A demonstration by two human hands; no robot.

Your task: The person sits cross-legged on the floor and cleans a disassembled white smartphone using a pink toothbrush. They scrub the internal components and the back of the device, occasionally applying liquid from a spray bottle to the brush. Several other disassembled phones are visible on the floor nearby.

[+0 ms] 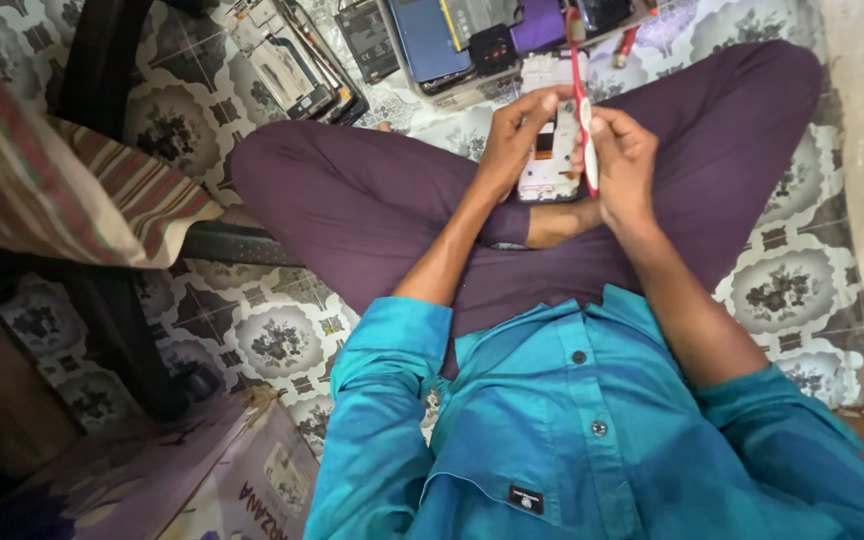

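A person in a teal shirt (572, 420) sits cross-legged in dark purple trousers (372, 200) on a floor (262, 330) of grey and white tiles with a flower pattern. A striped cushion (62, 190) rests on dark furniture to the person's left, and a printed cardboard box (222, 480) sits at the near corner. Beyond the knees, a cluster of opened phones and loose parts (432, 40) lies spread on the floor, among them a blue panel and a purple one.

Held above the lap, between both hands, is an opened phone (549, 150) with its back off: a pale, whitish frame showing inner boards, with a small orange-brown patch near the middle. Its long axis runs away from the person, the far end pointing toward the pile of parts, the near end toward the body.

The left hand (512, 140) is closed around the phone's left edge, fingers curled over its far end. The right hand (624, 160) is closed on a toothbrush (582, 100) with a red and white handle, which lies along the phone's right edge, almost parallel to it, its far end reaching past the top of the phone. Whether the bristles touch the board cannot be told.
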